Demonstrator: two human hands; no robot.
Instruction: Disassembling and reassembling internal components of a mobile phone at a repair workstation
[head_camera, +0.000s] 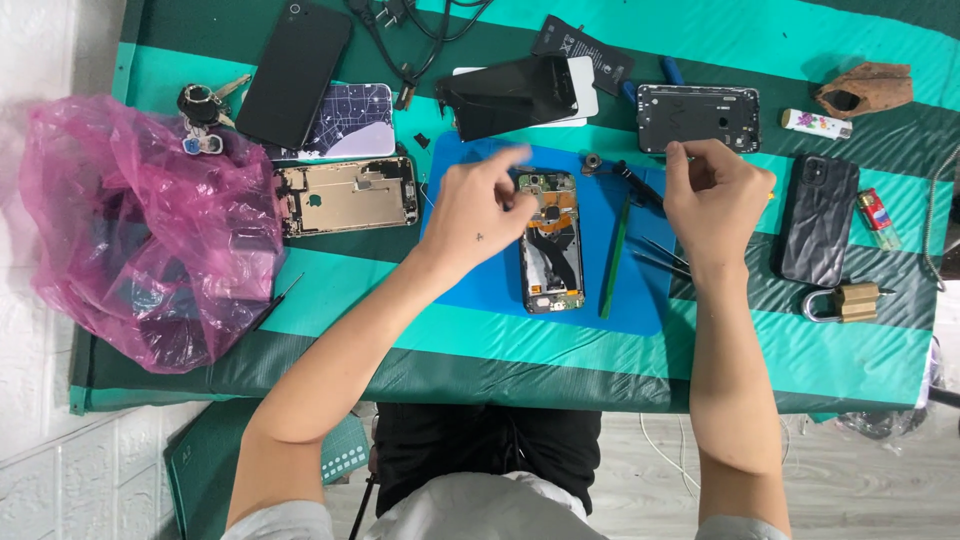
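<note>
Best done slowly: keep the opened smartphone with exposed black and orange internals (551, 242) flat and square on the blue rectangular work mat (480, 285), press lightly with the left hand (478, 212) at the upper edge near the camera module, and avoid dragging across the loose-looking ribbon parts. Left fingers blurred and curled onto the phone's top left corner, touching it rather than gripping around it; whether anything small sits pinched between them, cannot tell. Right hand (715, 198) raised just beside the mat's right edge, fingers bunched together around what looks like a thin tool tip; exact object too small to name. Worth keeping the green slim plastic pry stick (615, 255) and the dark metal tweezers (660, 255) within reach, both lying right of the phone on the mat.

Phone itself: back cover off, lying lengthwise in the mat's middle, silver frame, dark central plate, orange patches near the top, small connectors at the bottom. Gold-coloured stripped phone frame (347, 195) lying well to the left on the green striped table cover (400, 320), beside the crumpled pink plastic bag (140, 240).
</note>
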